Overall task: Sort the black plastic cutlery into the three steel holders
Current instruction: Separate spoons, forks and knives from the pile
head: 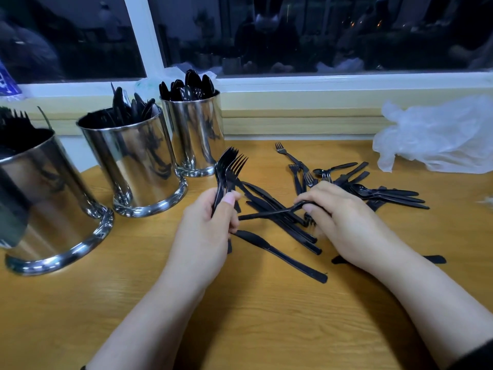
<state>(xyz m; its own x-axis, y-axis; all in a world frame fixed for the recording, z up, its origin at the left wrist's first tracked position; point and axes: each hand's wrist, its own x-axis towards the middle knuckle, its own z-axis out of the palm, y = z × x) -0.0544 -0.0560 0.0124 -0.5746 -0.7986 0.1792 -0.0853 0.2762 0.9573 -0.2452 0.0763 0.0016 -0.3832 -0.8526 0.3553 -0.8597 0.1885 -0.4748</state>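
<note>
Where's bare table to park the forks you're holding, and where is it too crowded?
Bare wood lies along the near edge of the table, below both forearms, and between the pile and the windowsill, left of the plastic bag. It is crowded between the left hand holding forks and the right hand, and tight around the three holders.

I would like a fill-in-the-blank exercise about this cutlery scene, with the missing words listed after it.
1. The left hand grips two black ____ with the tines pointing up.
2. The number of steel holders on the table is ____.
3. The holder nearest the window is filled with ____.
4. The crumpled clear plastic bag lies to the ____ of the loose cutlery pile.

Missing words: forks; three; spoons; right
</note>
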